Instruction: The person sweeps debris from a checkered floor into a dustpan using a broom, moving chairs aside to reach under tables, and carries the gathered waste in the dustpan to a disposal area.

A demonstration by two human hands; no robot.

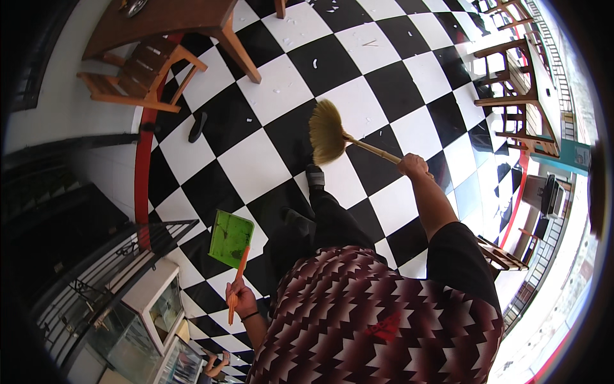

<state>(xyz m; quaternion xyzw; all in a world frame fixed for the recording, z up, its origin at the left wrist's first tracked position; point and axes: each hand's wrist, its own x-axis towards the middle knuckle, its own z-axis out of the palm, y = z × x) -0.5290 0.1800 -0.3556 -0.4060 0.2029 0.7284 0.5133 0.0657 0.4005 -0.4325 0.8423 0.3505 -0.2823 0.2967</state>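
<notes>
My right hand [414, 165] is closed round the handle of a straw broom [328, 132], held out ahead of me with its fan of yellowish bristles pointing left, over the black and white tiles. Whether the bristles touch the floor I cannot tell. Low on my left side, my left hand [240, 297] grips the orange handle of a green dustpan [231, 238]. Dark smudges and bits show inside the pan. Small white scraps [314, 63] lie scattered on the tiles ahead, with thin sticks [369, 43] farther off.
A wooden table [166, 25] and a wooden chair [141, 73] stand at the far left, near a dark slipper [197, 127]. More wooden tables and chairs [527, 96] line the right. Glass cases [163, 307] and a metal gate [96, 288] are at the lower left.
</notes>
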